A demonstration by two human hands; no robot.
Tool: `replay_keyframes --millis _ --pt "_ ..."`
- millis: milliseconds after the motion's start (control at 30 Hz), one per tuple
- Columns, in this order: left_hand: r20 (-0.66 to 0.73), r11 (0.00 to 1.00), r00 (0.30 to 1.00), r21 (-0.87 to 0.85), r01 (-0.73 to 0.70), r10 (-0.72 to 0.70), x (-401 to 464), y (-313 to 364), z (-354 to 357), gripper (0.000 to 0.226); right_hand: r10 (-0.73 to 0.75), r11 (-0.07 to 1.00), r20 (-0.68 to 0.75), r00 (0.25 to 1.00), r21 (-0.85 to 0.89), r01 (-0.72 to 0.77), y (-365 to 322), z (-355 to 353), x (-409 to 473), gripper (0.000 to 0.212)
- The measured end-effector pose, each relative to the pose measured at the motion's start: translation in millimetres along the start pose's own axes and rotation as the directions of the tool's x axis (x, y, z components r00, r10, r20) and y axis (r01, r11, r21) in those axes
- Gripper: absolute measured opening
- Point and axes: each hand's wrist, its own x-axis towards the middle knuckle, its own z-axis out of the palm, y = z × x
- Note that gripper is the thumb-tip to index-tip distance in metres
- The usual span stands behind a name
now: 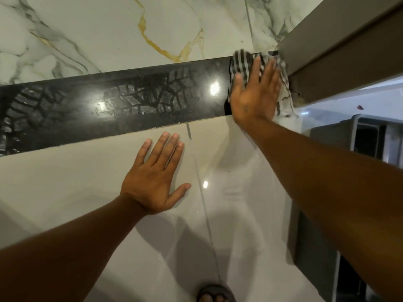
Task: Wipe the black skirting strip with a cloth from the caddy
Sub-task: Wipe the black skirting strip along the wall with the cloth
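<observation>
A glossy black skirting strip [122, 105] runs across the view from left to right, between marbled tiles above and pale floor tiles below. It shows wet smears and light glare. My right hand [253, 92] presses flat, fingers spread, on a black-and-white striped cloth [239, 62] at the strip's right end, beside a brown door frame. My left hand [154, 177] rests flat and spread on the pale floor tile just below the strip, holding nothing. No caddy is in view.
A brown door frame [340, 46] borders the strip on the right. White marbled tiles with gold veins [135, 31] lie beyond the strip. A grey cabinet or appliance [362, 140] stands at the right. A sandalled foot [214, 294] shows at the bottom edge.
</observation>
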Motion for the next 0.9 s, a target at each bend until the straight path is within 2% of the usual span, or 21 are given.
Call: replay_keyframes --millis 67,133,233,300,367,433,533,633,700,767,833,900 --pt "0.0 1.0 1.0 0.006 0.008 -0.008 0 -2 0 0.095 -0.03 1.0 0.009 1.0 0.009 0.029 -36 9 4 0.069" --pt "0.019 1.0 1.0 0.019 0.003 -0.004 0 -3 1 0.096 -0.188 0.982 0.039 0.981 -0.023 0.189 -59 17 -6 0.068" --pt "0.034 1.0 0.999 0.016 0.009 -0.01 -1 -4 1 0.095 -0.496 0.865 0.114 0.861 -0.024 0.501 -65 16 -37 0.068" --pt "0.034 1.0 0.999 -0.003 0.013 -0.012 -3 -3 -1 0.095 -0.587 0.804 0.145 0.796 -0.012 0.595 -42 9 -47 0.067" --pt "0.026 1.0 1.0 -0.014 0.016 -0.016 -3 -2 -2 0.095 -0.541 0.836 0.126 0.831 -0.024 0.548 -11 -2 -41 0.065" --pt "0.009 0.999 1.0 -0.028 0.019 -0.019 -5 -3 0 0.095 -0.406 0.914 0.047 0.913 0.03 0.405 0 -8 -23 0.061" --pt "-0.021 0.999 1.0 -0.042 0.021 -0.022 -5 -3 3 0.095 -0.155 0.976 -0.034 0.987 0.149 0.159 -28 -8 6 0.066" --pt "-0.043 0.997 0.998 -0.063 0.048 -0.051 -6 -3 3 0.096 0.001 0.997 0.008 1.0 0.082 -0.001 -79 5 -3 0.063" --pt "-0.048 0.993 0.994 -0.076 0.093 -0.097 -7 -1 1 0.096 -0.066 0.994 0.045 0.997 0.086 0.062 -118 16 -24 0.07" --pt "-0.054 0.984 0.985 -0.084 0.158 -0.163 -8 1 2 0.097 -0.28 0.955 0.064 0.958 0.123 0.271 -146 24 -43 0.076" --pt "-0.049 0.962 0.964 -0.09 0.256 -0.261 -14 -2 2 0.098 -0.469 0.883 0.104 0.877 0.094 0.46 -150 25 -55 0.081" --pt "-0.042 0.942 0.944 -0.087 0.324 -0.328 -24 -6 3 0.1 -0.529 0.847 0.132 0.838 0.037 0.53 -123 21 -56 0.083"
